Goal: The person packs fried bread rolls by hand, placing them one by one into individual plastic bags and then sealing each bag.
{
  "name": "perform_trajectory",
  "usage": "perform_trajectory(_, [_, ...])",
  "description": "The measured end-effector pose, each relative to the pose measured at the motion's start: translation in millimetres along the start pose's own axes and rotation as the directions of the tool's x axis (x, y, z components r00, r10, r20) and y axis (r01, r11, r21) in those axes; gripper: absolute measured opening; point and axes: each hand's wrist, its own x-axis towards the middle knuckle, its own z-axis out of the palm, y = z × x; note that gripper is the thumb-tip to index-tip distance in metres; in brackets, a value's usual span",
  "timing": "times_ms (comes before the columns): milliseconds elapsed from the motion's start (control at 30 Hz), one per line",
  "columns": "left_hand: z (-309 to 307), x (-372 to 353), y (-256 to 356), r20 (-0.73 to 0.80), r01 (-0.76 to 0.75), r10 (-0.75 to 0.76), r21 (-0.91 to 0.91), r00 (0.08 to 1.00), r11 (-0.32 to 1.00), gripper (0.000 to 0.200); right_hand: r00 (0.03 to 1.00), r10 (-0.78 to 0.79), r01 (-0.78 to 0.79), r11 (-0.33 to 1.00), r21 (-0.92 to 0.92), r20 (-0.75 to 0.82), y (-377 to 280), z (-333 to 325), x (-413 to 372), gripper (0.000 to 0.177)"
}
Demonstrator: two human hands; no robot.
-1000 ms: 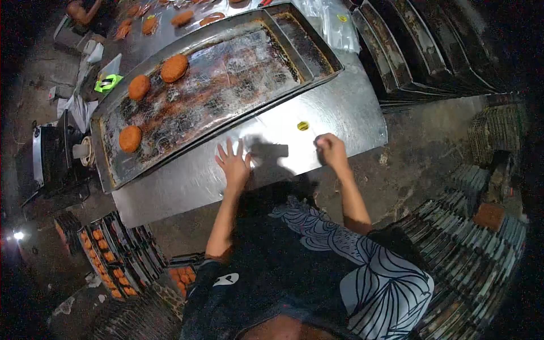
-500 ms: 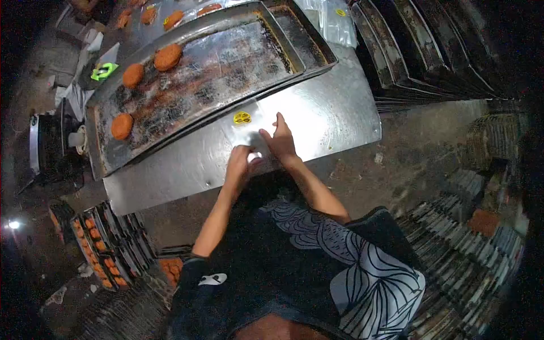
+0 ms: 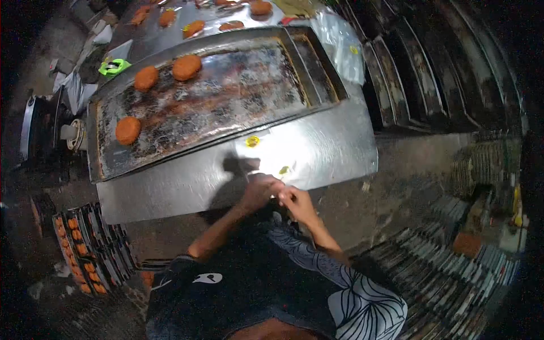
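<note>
My left hand (image 3: 262, 191) and my right hand (image 3: 297, 205) meet over the front edge of the metal table (image 3: 340, 144). Both have their fingers closed, seemingly pinching the near end of a clear plastic bag (image 3: 284, 169) with a yellow label; glare hides its outline. Just beyond lies a second yellow label (image 3: 252, 141), flat on the table. Behind the hands is a worn baking tray (image 3: 226, 113), where three round brown cakes, one of them the front cake (image 3: 128, 131), sit towards the left.
Farther back, bagged cakes (image 3: 194, 28) lie on the table, with clear plastic bags (image 3: 340, 48) at its right corner. Large dark trays (image 3: 408, 68) stand at right. Racks of cakes (image 3: 79, 246) are low at left, and stacked trays (image 3: 453, 255) at lower right.
My right hand has gone from spread fingers to a pinch beside my left hand. A second yellow label now shows by the hands. The view has shifted, putting the table lower in frame.
</note>
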Motion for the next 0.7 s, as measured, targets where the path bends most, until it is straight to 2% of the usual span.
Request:
perform_trajectory(33, [-1.8, -1.4, -20.7, -0.031, -0.030, 0.031, 0.007, 0.999, 1.000, 0.034, 0.997, -0.025, 0.008, 0.970, -0.244, -0.069, -4.9, 0.9, -7.3, 0.019])
perform_trajectory(67, [-8.1, -2.4, 5.1, 0.038, -0.060, 0.052, 0.268, 0.998, 0.962, 0.028, 0.989, -0.069, -0.002, 0.881, -0.473, -0.132, -10.2, 2.8, -12.5, 0.019])
perform_trajectory(100, [-10.4, -4.0, 21.3, 0.064, 0.019, -0.027, 0.129, 0.998, 0.991, 0.022, 0.990, -0.083, 0.017, 0.869, -0.494, -0.112, -9.1, 11.4, -13.6, 0.019])
perform_trajectory(133, [-12.0, -5.9, 34.8, 0.105, 0.099, -0.097, -0.012, 0.990, 0.995, 0.017, 0.962, -0.152, 0.052, 0.917, -0.395, -0.227, -5.3, 25.0, -12.1, 0.016])
perform_trajectory(167, [-15.9, -7.3, 48.9, 0.009, 0.198, -0.199, 0.056, 0.980, 0.979, 0.011, 0.917, -0.205, 0.103, 0.951, -0.292, -0.343, -9.9, 35.1, -6.2, 0.014])
perform_trajectory(200, [-22.9, -6.3, 49.1, -0.014, 0.181, -0.180, 0.049, 0.984, 0.982, 0.011, 0.918, -0.227, 0.125, 0.943, -0.308, -0.324, -17.7, 39.7, 1.4, 0.014])
perform_trajectory(267, [-41.2, -1.9, 42.6, -0.168, 0.130, -0.129, -0.005, 0.977, 0.992, 0.009, 0.973, 0.030, -0.081, 0.973, -0.217, -0.231, -47.9, 49.6, 18.6, 0.009])
perform_trajectory(300, [-48.6, -0.3, 27.7, -0.274, 0.046, -0.040, 0.014, 0.961, 0.999, 0.010, 0.984, -0.009, -0.026, 0.980, -0.199, -0.177, -43.7, 51.7, 29.9, 0.009])
perform_trajectory(333, [-59.2, -1.4, 41.4, -0.290, 0.039, -0.033, 0.015, 0.956, 0.999, 0.010, 0.986, -0.021, -0.014, 0.978, -0.206, -0.163, -54.2, 54.9, 39.9, 0.009])
perform_trajectory(400, [-79.7, -4.3, 78.9, -0.513, -0.031, 0.116, 0.172, 0.851, 0.985, 0.010, 0.998, 0.025, -0.022, 0.998, 0.062, -0.052, -80.3, 63.6, 64.4, 0.008])
perform_trajectory(433, [-84.8, -5.3, 79.6, -0.554, -0.015, -0.014, -0.047, 0.833, 0.999, 0.011, 0.982, -0.127, 0.121, 0.992, -0.046, -0.142, -84.9, 68.5, 72.8, 0.009])
perform_trajectory(467, [-92.1, -8.4, 80.6, -0.573, -0.015, -0.017, -0.050, 0.820, 0.999, 0.011, 0.951, -0.262, 0.249, 0.964, -0.098, -0.167, -97.1, 75.8, 78.9, 0.011])
perform_trajectory(533, [-109.6, -14.7, 82.3, -0.495, -0.073, -0.096, -0.311, 0.863, 0.948, 0.010, 0.960, -0.261, 0.214, 0.920, -0.327, -0.104, -94.0, 89.7, 90.5, 0.009])
perform_trajectory(567, [-116.0, -16.6, 79.2, -0.532, -0.101, -0.093, -0.325, 0.842, 0.940, 0.010, 0.968, -0.250, 0.217, 0.892, -0.397, -0.033, -94.7, 97.9, 91.1, 0.014])
perform_trajectory(600, [-123.2, -18.9, 79.4, -0.544, -0.107, -0.095, -0.327, 0.834, 0.939, 0.010, 0.972, -0.234, 0.223, 0.856, -0.466, 0.035, -97.4, 106.6, 91.6, 0.021])
perform_trajectory(633, [-131.1, -20.7, 84.1, -0.642, -0.084, -0.035, -0.154, 0.766, 0.984, 0.010, 0.996, 0.025, -0.004, 0.974, -0.226, 0.091, -118.2, 117.2, 90.9, 0.035])
perform_trajectory(667, [-138.4, -20.4, 88.6, -0.722, -0.043, 0.044, 0.019, 0.690, 0.999, 0.010, 0.932, 0.279, -0.288, 0.958, 0.007, 0.231, -128.9, 120.3, 96.4, 0.036])
perform_trajectory(700, [-140.0, -23.0, 90.9, -0.711, -0.095, 0.186, 0.166, 0.678, 0.982, 0.010, 0.932, 0.272, -0.278, 0.961, -0.009, 0.242, -134.0, 122.5, 109.4, 0.036])
